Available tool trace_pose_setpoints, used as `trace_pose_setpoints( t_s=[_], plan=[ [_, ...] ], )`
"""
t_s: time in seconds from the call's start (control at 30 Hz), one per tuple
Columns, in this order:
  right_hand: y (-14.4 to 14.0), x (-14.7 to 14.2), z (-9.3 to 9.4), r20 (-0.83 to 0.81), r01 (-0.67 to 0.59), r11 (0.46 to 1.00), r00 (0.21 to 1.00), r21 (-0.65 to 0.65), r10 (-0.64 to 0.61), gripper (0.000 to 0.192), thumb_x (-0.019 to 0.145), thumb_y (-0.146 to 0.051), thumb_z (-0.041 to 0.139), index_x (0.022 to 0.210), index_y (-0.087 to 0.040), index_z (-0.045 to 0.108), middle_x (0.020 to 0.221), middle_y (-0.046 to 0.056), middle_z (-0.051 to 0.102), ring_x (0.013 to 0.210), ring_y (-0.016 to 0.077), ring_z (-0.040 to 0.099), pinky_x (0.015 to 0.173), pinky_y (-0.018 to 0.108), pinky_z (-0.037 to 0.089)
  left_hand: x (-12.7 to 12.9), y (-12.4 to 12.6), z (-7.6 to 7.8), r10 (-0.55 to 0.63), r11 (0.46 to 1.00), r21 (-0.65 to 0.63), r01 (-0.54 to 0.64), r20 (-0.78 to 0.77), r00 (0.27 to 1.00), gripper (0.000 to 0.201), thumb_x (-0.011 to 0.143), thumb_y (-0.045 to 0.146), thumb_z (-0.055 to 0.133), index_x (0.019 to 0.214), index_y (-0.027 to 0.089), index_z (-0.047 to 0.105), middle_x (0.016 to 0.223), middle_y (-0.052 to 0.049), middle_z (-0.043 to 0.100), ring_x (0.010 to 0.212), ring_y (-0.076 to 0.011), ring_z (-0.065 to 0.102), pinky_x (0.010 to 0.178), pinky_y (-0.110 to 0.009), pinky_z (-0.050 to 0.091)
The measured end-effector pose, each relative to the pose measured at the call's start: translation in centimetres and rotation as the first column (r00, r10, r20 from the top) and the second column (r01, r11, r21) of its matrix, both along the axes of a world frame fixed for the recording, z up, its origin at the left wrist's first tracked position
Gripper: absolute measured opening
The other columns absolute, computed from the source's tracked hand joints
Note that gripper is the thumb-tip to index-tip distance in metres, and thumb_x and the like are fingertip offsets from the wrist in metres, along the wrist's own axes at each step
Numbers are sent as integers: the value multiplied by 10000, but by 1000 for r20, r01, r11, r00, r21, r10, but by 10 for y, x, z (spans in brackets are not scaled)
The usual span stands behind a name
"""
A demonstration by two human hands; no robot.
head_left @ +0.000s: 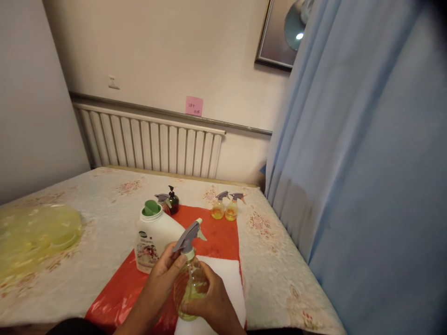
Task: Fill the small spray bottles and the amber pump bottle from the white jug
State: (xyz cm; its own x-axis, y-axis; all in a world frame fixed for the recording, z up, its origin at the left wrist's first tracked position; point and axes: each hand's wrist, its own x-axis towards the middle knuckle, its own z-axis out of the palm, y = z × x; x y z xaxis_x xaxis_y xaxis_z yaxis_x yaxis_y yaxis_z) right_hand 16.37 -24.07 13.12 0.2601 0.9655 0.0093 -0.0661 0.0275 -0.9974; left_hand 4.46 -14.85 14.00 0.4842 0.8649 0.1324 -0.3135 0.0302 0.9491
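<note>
A clear spray bottle (pixel 190 284) with a grey trigger head and some yellowish liquid is held upright between both hands. At its neck, just under the trigger head, my left hand (pixel 166 267) has its fingers closed. My right hand (pixel 213 298) wraps round the lower body of the same bottle. Just behind my left hand stands a large white jug (pixel 148 235) with a green spout in its open mouth and a printed label. Beneath the bottle lies a folded white cloth (pixel 226 279) on a red sheet (pixel 216 237).
Two spray bottles (pixel 224 209) with orange-yellow liquid stand at the back right of the red sheet. A dark pump bottle (pixel 173 202) and another grey trigger head (pixel 162 198) show behind the jug. Yellow translucent plastic (pixel 42 235) lies left. A blue curtain (pixel 349 163) hangs right.
</note>
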Motion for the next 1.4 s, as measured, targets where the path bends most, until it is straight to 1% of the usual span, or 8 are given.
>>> trace_pose_setpoints(
  t_s=[0.17,0.4,0.53,0.73,0.87,1.1,1.33,1.4],
  plan=[
    [0,-1,-1,-13,-11,1000,1000,-3,11,771,437,-14,814,1167,-196,646,973,3,724,878,229,670,752,308,533,0,-3,11,-5,998,-56,7,28,1000,386,767,381,772,1107,239,656,941,15,740,835,-174,653,768,-254,501],
    [0,0,-13,-145,-99,995,984,24,101,760,430,-134,893,1152,-184,663,954,12,732,858,228,670,710,294,507,-6,1,9,-12,993,-115,12,6,1000,408,714,441,795,999,162,713,947,-64,769,921,-258,680,812,-324,511],
    [2,1,-16,-192,-119,991,973,56,127,805,412,-200,933,1169,-183,658,948,14,730,872,235,670,722,304,505,-6,1,8,-42,991,-122,53,88,995,396,755,409,780,1065,184,680,1023,-61,757,960,-245,676,799,-309,510],
    [0,1,-2,-158,-114,993,980,35,118,792,421,-210,933,1162,-182,655,953,17,726,870,228,669,758,319,511,0,-2,14,-28,989,-139,42,104,994,392,715,398,813,1008,182,669,927,-39,763,852,-224,696,747,-294,509],
    [1,2,-5,-123,-100,995,987,12,101,761,421,-214,931,1134,-179,668,927,10,722,801,198,652,682,277,484,0,1,20,-18,987,-157,24,41,999,432,660,385,840,999,158,697,888,-47,768,815,-231,696,766,-314,513],
    [4,6,-24,-147,-120,993,982,-5,118,727,387,-261,958,1058,-159,698,856,5,707,758,186,637,649,267,476,-7,4,26,-216,954,-190,232,101,971,392,774,366,770,1103,164,703,876,-61,745,743,-186,667,718,-289,500],
    [2,5,-17,-161,-119,992,979,30,122,754,391,-257,954,1095,-174,696,905,12,723,765,181,643,683,273,481,-3,5,22,-168,964,-195,183,92,982,389,718,332,829,1066,202,716,905,-24,732,742,-146,628,730,-252,492],
    [0,4,-12,-212,-150,988,965,33,153,755,379,-247,957,1084,-162,701,907,19,729,774,187,650,693,275,481,-5,7,23,-220,952,-204,230,72,973,377,727,337,819,1064,199,722,882,-30,734,723,-151,628,686,-247,480]
  ],
)
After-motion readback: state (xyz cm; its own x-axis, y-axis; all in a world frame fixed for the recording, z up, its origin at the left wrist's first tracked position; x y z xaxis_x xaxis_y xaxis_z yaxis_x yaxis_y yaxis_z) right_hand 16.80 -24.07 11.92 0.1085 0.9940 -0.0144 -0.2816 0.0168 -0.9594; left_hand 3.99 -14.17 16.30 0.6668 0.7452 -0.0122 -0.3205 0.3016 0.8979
